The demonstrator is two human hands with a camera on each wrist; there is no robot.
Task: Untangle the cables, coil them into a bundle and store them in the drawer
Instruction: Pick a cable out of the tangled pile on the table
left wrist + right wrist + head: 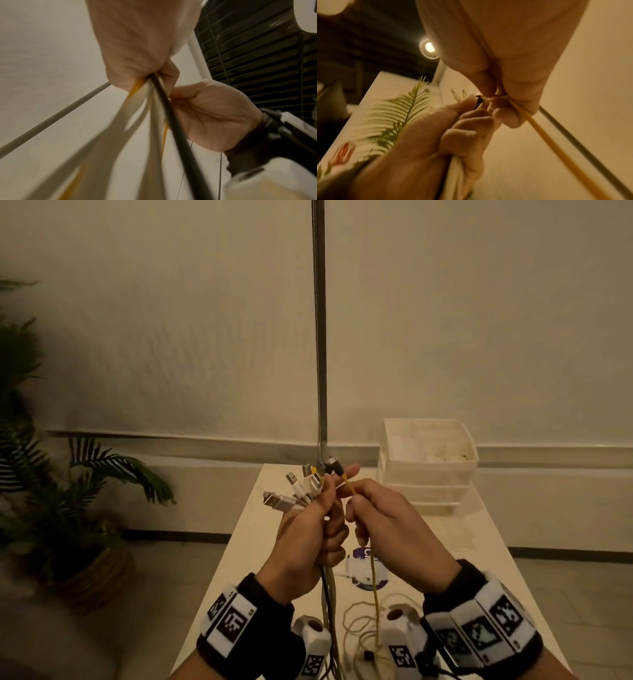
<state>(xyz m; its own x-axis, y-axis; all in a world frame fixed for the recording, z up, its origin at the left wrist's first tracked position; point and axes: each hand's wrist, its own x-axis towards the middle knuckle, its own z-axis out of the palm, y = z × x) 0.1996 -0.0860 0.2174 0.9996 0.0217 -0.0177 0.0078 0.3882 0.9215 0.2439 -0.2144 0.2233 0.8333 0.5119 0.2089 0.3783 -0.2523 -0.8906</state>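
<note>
The cables [310, 491] sit bunched in my left grip [308, 539] above the surface's [486, 546] middle, my right grip [387, 518] pinching the yellow cable [375, 594]; tugging hard could tighten the tangle below.

— Anything written here that you can actually read?

— Hardly. A round purple and white sticker [366, 571] lies on the table [479, 546], low and centre in the head view, with the hands covering part of it. Its upper edge shows what looks like a white "C"; the remaining letters are hidden or blurred.

— And the wrist bands [230, 622]?

— Only black-and-white square code markers. One has tiny characters at its corner, too small to make out.
</note>
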